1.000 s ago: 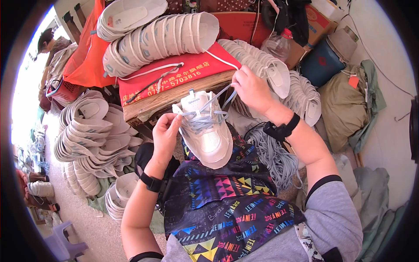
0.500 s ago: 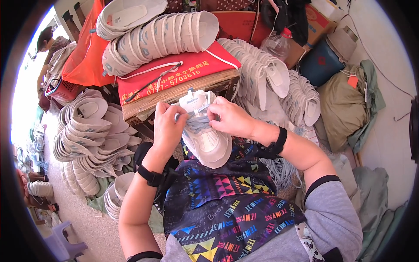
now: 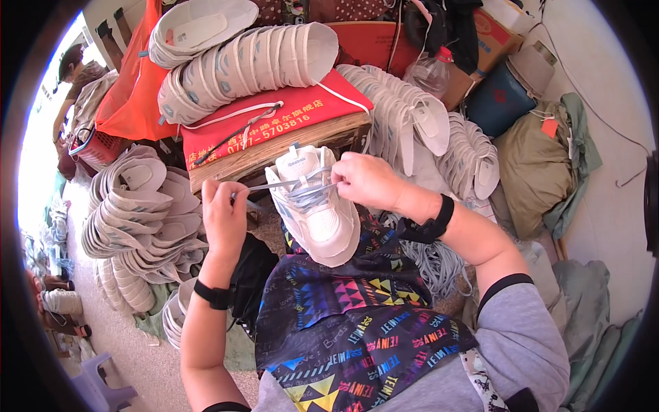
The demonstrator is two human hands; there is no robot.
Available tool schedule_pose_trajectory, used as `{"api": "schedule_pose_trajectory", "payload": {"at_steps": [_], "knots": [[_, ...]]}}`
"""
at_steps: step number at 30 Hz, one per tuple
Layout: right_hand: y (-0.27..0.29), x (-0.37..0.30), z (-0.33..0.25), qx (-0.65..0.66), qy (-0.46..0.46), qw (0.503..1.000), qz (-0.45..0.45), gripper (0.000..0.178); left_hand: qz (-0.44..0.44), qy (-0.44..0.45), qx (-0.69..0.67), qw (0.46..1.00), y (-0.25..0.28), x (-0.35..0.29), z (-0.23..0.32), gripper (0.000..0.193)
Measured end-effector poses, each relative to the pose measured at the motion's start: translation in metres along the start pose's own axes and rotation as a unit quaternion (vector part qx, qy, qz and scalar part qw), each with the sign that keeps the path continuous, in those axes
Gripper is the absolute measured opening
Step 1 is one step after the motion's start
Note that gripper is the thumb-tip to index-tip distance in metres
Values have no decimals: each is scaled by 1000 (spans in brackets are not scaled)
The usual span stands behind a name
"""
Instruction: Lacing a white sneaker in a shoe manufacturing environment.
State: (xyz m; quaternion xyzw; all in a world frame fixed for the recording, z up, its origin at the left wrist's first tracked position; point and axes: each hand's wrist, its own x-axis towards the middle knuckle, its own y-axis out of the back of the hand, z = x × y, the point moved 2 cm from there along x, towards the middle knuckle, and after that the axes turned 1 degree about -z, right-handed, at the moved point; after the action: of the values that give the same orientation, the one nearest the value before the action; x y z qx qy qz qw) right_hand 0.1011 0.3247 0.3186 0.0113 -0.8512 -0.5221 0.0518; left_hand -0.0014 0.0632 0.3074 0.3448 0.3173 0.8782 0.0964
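A white shoe upper (image 3: pixel 324 230) with grey-blue trim rests over my lap, its toe towards me and its tongue up against the wooden box. Grey-blue lacing crosses its front. My left hand (image 3: pixel 225 214) is closed in a pinch, out to the left of the upper. From its fingers a flat grey-blue shoelace (image 3: pixel 274 185) stretches taut across the tongue. At the upper's right eyelet edge, my right hand (image 3: pixel 371 181) is closed, with the lace running to its fingertips. Its own fingers partly hide what it grips there.
A wooden box (image 3: pixel 288 144) under a red bag (image 3: pixel 274 123) carries nested shoe uppers (image 3: pixel 240 65). More stacks of uppers (image 3: pixel 130 206) stand left, others (image 3: pixel 405 113) right. Loose laces (image 3: pixel 439 268) hang by my right side. A purple stool (image 3: pixel 103 384) and a person (image 3: pixel 79 89) are at left.
My left hand has moved left and down, away from the upper, drawing the shoelace out straight. The right hand has stayed near the right eyelets, shifting only slightly.
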Motion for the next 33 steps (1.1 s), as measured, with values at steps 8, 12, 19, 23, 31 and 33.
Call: {"api": "schedule_pose_trajectory", "payload": {"at_steps": [8, 12, 19, 23, 31, 33], "knots": [[1, 12, -10, 88, 21, 991, 103, 15, -5, 62, -7, 998, 16, -17, -7, 8], [-4, 17, -27, -89, 114, 969, 199, 16, -10, 83, -28, 996, 11, -20, -5, 8], [-16, 16, -21, -104, 108, 959, 241, 13, -34, 91, -12, 995, 12, -26, -11, 8], [-27, 10, -14, 169, 29, 974, 150, 13, -38, 95, -18, 995, 11, -29, -14, 8], [-6, 3, 2, 233, -30, 972, 1, 20, 46, 31, 72, 996, 24, -6, -44, 7], [-5, 6, 5, 212, -2, 976, 40, 19, 63, 125, 65, 988, 30, 4, -67, 9]]}}
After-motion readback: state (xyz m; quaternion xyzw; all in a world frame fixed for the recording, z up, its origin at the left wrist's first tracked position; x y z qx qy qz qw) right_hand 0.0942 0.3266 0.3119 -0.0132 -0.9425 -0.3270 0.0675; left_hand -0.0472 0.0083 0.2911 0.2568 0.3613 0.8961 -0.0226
